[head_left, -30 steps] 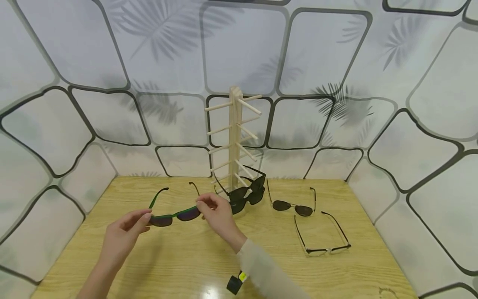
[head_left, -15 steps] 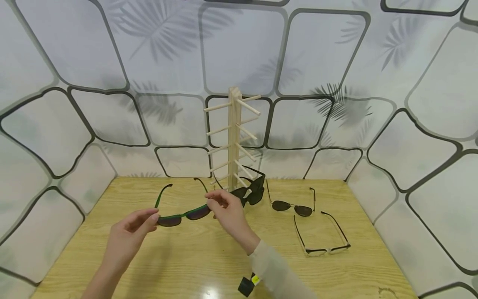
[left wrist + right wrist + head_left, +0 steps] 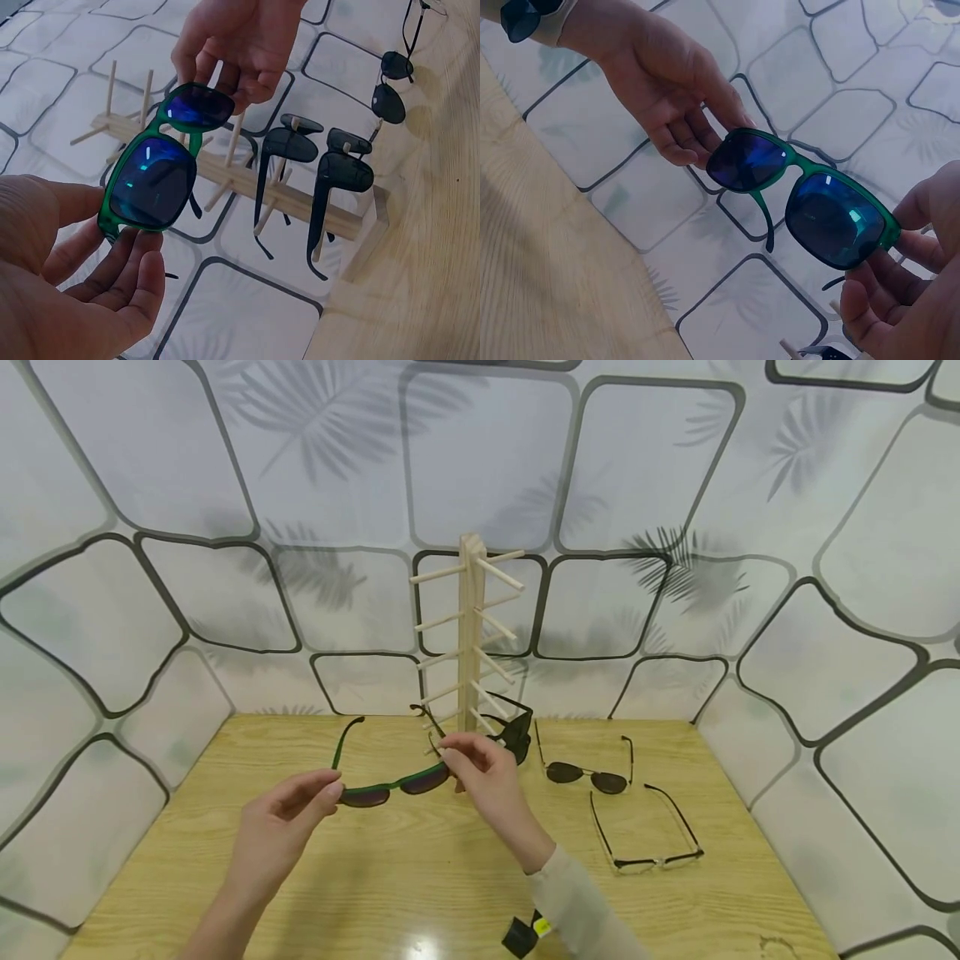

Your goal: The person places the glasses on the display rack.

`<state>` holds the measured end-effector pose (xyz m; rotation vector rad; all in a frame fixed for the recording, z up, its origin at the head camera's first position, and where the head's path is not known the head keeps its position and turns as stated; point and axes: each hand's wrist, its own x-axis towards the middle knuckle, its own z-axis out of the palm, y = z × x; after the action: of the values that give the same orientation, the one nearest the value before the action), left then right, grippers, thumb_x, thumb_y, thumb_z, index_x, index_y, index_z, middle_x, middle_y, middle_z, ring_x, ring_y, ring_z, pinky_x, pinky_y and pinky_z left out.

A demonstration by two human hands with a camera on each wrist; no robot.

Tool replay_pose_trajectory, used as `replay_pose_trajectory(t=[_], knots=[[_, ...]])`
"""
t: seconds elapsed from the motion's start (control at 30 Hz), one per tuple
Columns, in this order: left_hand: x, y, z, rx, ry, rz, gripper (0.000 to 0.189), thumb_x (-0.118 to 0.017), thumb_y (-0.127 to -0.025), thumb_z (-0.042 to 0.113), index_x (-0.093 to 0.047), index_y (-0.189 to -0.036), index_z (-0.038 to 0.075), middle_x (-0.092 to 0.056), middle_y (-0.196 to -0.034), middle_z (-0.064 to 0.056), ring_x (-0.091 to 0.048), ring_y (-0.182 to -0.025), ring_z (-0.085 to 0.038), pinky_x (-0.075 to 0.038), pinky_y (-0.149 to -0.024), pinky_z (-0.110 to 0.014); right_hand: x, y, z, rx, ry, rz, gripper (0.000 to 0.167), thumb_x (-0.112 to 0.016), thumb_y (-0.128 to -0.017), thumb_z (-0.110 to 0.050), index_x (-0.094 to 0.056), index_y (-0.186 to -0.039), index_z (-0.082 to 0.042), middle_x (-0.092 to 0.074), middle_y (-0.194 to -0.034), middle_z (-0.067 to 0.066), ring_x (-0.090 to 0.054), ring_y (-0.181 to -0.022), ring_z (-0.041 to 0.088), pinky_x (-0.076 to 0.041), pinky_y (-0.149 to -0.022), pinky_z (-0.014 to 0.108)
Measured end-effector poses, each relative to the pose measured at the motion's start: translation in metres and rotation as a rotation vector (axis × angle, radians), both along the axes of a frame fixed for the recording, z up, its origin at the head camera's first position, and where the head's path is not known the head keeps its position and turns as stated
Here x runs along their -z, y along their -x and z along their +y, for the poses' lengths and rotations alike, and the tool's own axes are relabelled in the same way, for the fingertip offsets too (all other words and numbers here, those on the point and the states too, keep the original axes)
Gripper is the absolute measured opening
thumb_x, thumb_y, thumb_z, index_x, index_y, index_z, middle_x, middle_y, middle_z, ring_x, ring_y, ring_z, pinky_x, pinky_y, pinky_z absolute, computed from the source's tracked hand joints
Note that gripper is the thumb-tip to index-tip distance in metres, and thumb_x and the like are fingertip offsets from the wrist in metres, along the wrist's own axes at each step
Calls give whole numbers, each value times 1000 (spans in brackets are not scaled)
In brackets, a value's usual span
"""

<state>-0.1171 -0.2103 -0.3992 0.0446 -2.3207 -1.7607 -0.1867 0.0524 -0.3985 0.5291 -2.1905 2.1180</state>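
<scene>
Fingers of both hands are pinching the green shades [image 3: 393, 785], the left hand [image 3: 288, 827] gripping one end of the frame and the right hand [image 3: 487, 777] the other, holding them above the middle of the surface [image 3: 390, 877], just in front of the rack [image 3: 471, 635]. Their frame is looking like translucent green plastic, squarish, with mirrored blue lenses; no writing is showing on it. The rack is pale wood, an upright post with slanting dowel pegs, standing at the back edge. Black shades [image 3: 517, 735] with chunky frames are hanging on its lowest pegs. Thin metal aviators [image 3: 588, 772] are lying right of the rack, and clear-lensed glasses [image 3: 648, 835] are sitting nearer the right edge.
</scene>
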Motion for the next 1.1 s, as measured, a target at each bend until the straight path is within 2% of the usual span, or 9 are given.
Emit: replay_pose_trajectory(t=[0.3,0.5,0.6,0.83,0.97,1.1], knots=[[-6,7,20,49,-37,34,28,-74,-101,20,-75,-122,2,-75,-106,14,-73,-91,-7,-60,-84,-20,-8,0,19,81,13,-17,20,-66,-103,-9,-73,-119,1,-69,-95,1,-58,-68,12,-56,-64,26],[-9,14,35,64,-84,68,25,-75,-100,16,-76,-119,2,-77,-105,12,-73,-88,-8,-61,-81,-21,-10,1,32,125,36,-14,18,-64,-104,-9,-74,-118,-3,-72,-102,15,-62,-72,16,-56,-64,26],[-10,16,43,67,-102,92,23,-76,-99,13,-77,-118,1,-77,-102,13,-73,-87,-8,-61,-80,-21,-12,2,37,147,54,-22,18,-63,-105,-9,-74,-118,-3,-73,-103,17,-64,-78,19,-56,-65,26],[-10,23,58,90,-104,147,21,-75,-99,9,-77,-117,0,-77,-101,14,-73,-86,-5,-61,-80,-21,-14,4,49,186,107,-51,21,-61,-106,-9,-72,-120,2,-73,-96,1,-61,-71,16,-56,-66,27],[-12,26,65,98,-103,131,22,-75,-99,12,-77,-119,2,-78,-107,10,-73,-87,-5,-61,-82,-22,-15,7,55,215,138,-44,20,-61,-105,-8,-72,-119,3,-74,-94,0,-61,-67,17,-56,-64,26],[-13,28,73,104,-99,135,24,-73,-100,12,-77,-122,3,-79,-114,-5,-73,-85,-5,-61,-82,-21,-15,11,62,241,152,-35,23,-61,-105,-7,-70,-120,8,-74,-92,2,-60,-68,17,-54,-62,26]])
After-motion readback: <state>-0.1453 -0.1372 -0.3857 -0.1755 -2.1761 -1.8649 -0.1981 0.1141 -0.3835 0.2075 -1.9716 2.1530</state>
